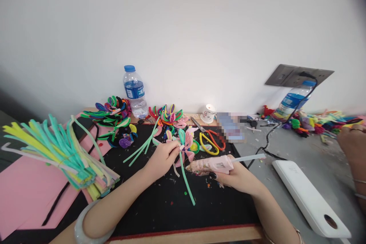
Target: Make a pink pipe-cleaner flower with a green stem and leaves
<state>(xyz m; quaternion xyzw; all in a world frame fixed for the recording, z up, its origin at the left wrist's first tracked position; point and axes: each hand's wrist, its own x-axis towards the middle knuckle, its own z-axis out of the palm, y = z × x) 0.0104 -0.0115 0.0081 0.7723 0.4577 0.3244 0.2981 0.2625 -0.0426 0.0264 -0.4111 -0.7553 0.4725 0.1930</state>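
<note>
My left hand [163, 157] is closed, its thumb and fingers pinching a pipe-cleaner flower [188, 140] with pink and mint-green loops. A mint-green stem [188, 183] hangs down from the flower over the black mat. In my right hand [241, 177] is a pink hot glue gun [214, 165] with a pale glue stick [248, 157] poking out of its back. Its crusted nozzle points left, a little below and right of the flower. Just beyond lie scissors [210, 143] with yellow and orange handles.
Left, a bundle of pipe cleaners [65, 156] rests on pink sheets [20, 194]. Finished loops [167, 113], a water bottle [135, 93] and a paper cup [208, 113] line the wall. Right are a white power bank [309, 198], a black cable [267, 141] and another person's hand [352, 143].
</note>
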